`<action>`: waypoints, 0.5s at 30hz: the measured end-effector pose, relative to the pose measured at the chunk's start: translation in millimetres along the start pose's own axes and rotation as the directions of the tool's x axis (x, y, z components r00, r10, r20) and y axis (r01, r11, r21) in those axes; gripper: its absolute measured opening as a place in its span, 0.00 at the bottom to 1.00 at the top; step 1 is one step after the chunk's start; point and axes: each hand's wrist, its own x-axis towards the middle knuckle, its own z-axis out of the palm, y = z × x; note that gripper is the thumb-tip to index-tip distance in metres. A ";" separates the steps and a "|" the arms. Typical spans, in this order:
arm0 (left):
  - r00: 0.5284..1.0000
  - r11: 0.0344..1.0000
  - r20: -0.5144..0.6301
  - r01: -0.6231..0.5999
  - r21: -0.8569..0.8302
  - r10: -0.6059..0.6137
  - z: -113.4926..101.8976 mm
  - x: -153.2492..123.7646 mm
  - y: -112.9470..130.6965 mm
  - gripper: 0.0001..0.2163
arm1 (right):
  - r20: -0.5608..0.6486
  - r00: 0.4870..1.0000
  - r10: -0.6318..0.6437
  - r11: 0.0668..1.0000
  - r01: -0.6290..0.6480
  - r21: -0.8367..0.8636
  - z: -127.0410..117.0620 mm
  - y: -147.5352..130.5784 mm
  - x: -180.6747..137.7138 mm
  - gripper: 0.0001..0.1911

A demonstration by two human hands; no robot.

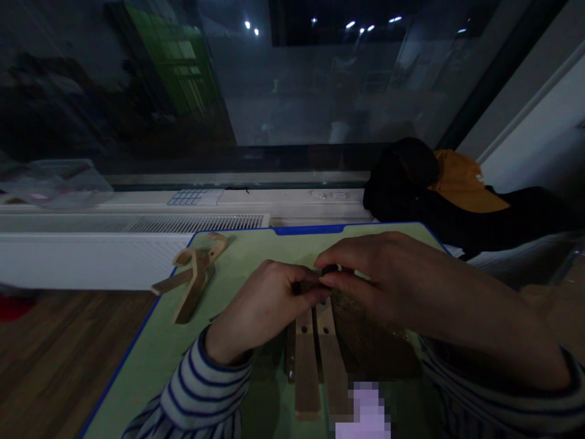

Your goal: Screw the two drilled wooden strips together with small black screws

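Note:
Both my hands meet over the middle of a green mat [159, 341]. My left hand [262, 311] is closed, gripping the top end of flat wooden slats [306, 366] that lie side by side and point toward me. My right hand [388, 280] pinches a small dark piece [329, 269] at the same spot, fingertips pressed together against my left thumb. Each slat has a small hole near its upper end. What joins the slats under my fingers is hidden.
Several loose curved wooden pieces [194, 277] lie at the mat's far left corner. A white radiator cover [114, 244] runs under a dark window. A black bag and orange cap [461, 183] sit at the right. Wooden floor [55, 353] shows at left.

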 end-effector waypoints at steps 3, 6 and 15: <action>1.000 1.000 -0.005 0.002 0.005 -0.002 0.1 0.2 0.6 0.09 | 0.000 1.000 0.010 1.000 -0.010 0.003 0.1 0.8 0.0 0.08; 1.000 1.000 -0.019 -0.001 0.007 0.001 0.9 0.3 0.7 0.08 | -0.012 1.000 -0.012 1.000 0.013 0.027 -2.8 1.7 -1.2 0.10; 1.000 1.000 0.001 0.006 -0.020 -0.006 1.7 0.8 0.4 0.07 | -0.011 0.998 -0.068 0.990 0.069 0.124 -12.0 0.3 -5.9 0.12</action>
